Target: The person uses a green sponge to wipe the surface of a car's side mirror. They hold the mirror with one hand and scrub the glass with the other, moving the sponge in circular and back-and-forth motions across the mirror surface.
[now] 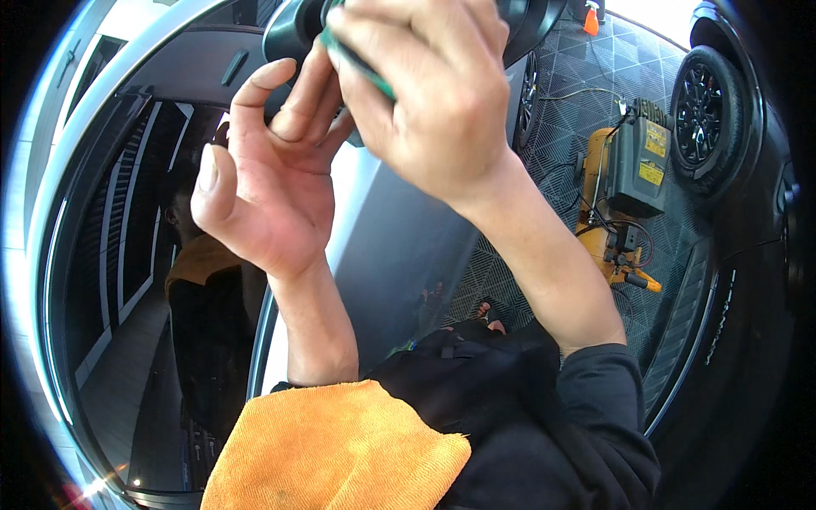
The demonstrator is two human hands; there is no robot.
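Observation:
My right hand is raised near the top of the view, closed around a thin green tool pressed toward a black side mirror of a car. My left hand is held up beside it with fingers spread and the palm facing me; its fingertips reach toward the mirror's underside. An orange microfibre cloth is draped over my left shoulder or arm at the bottom. The mirror's face is mostly hidden by both hands.
A dark car window reflects a person on the left. A yellow and black air compressor with hoses stands on the grey tiled floor. Another dark car's wheel is at the upper right. An orange spray bottle stands far back.

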